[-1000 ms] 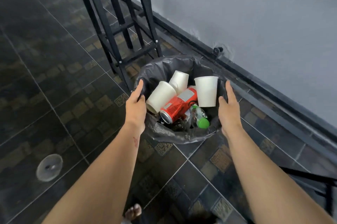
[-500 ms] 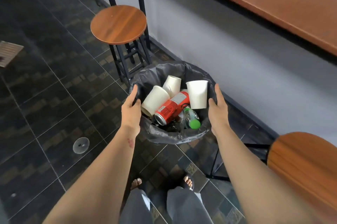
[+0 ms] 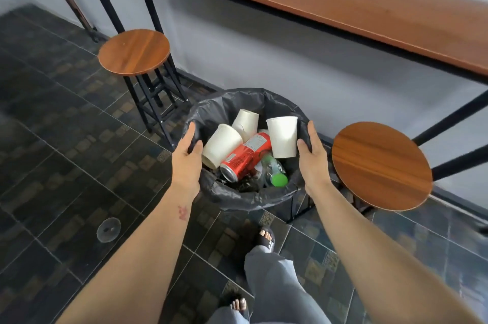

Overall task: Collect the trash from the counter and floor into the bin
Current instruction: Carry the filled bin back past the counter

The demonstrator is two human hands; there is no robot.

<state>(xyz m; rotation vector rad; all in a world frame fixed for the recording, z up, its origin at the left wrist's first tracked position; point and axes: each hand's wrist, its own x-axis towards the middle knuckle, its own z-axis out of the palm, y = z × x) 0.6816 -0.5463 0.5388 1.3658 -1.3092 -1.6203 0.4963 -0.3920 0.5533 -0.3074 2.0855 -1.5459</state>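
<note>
A bin lined with a black bag [image 3: 229, 110] is held off the floor between both hands. My left hand [image 3: 186, 157] grips its left rim and my right hand [image 3: 313, 157] grips its right rim. Inside lie three white paper cups [image 3: 282, 136], a red soda can [image 3: 244, 156] and a clear plastic bottle with a green cap [image 3: 274, 173]. The long wooden counter [image 3: 343, 1] runs along the wall above the bin and shows nothing on its visible top.
Two round wooden stools on black frames stand near the bin, one at the left [image 3: 134, 52] and one at the right [image 3: 380, 165]. A round clear lid [image 3: 108, 229] lies on the dark tiled floor at lower left. My sandalled feet [image 3: 266, 240] are below the bin.
The bin has come up from the floor with both hands on its rim. The view has risen and pulled back, so the counter and both stools have come into sight.
</note>
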